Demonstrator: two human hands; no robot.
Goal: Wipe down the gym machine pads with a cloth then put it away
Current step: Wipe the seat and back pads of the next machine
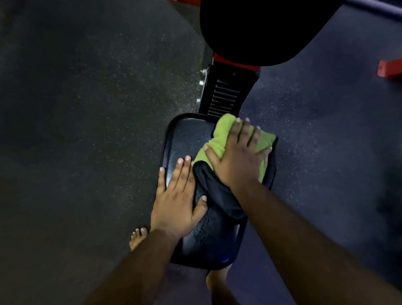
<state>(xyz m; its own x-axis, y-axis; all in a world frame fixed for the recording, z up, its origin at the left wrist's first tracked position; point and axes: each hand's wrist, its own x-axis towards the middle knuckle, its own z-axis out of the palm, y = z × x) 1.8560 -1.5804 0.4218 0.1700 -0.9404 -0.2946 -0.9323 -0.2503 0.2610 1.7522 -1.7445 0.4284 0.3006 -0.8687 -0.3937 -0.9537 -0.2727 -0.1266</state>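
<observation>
Right hand lies flat with fingers spread, pressing the green cloth onto the far right part of the seat pad; nothing is pinched or lifted. Left hand rests open-palmed on the pad's left edge, holding nothing, apparently bracing. Beyond the seat pad stands the back pad. Wiping appears in progress; the next stroke likely needs sustained downward pressure across the pad's uncovered near surface.

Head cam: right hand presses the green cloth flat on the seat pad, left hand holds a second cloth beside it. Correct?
Not quite. The left hand holds nothing; it lies flat and bare on the seat pad. The rest stands: the right hand presses the green cloth on that pad, as the head view shows.
</observation>
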